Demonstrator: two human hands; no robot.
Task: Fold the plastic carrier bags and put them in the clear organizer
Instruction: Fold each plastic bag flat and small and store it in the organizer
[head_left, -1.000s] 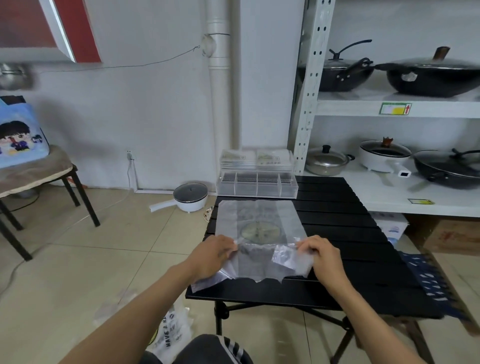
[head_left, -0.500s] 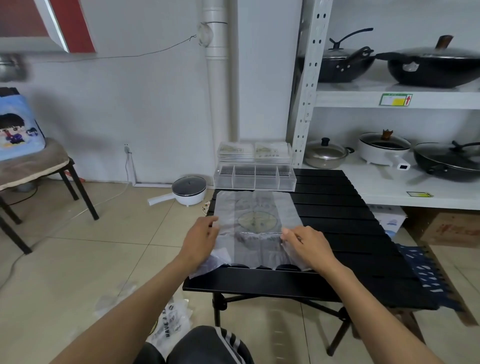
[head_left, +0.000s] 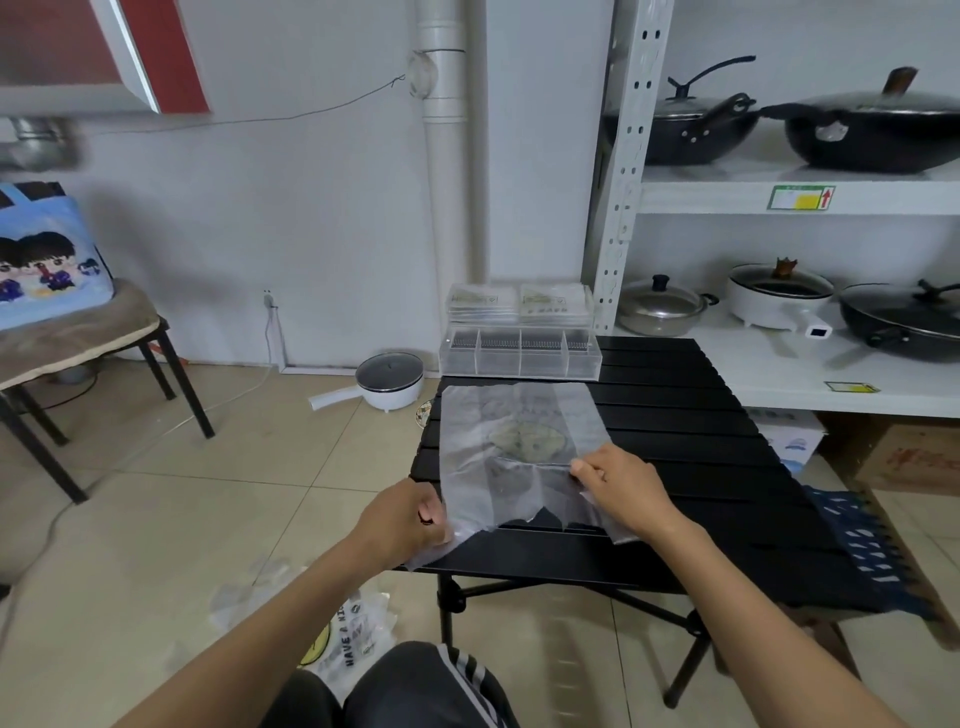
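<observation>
A translucent plastic carrier bag (head_left: 511, 415) with a round greenish print lies flat on the black slatted table (head_left: 691, 441). My left hand (head_left: 402, 517) pinches the bag's near left corner at the table's front edge. My right hand (head_left: 621, 486) presses flat on the bag's near right part, fingers together. The clear organizer (head_left: 519, 353), with several compartments, stands at the table's far edge just beyond the bag. Stacks of folded bags (head_left: 519, 304) lie behind it.
More loose carrier bags (head_left: 343, 639) lie on the tiled floor by my knee. A white pot (head_left: 387, 379) sits on the floor left of the table. A shelf with pans (head_left: 779, 332) stands to the right. A chair (head_left: 78, 343) is at the far left.
My left hand has drawn back to the bag's near left corner and gripped it. My right hand has slid forward onto the bag, and the bag lies flatter.
</observation>
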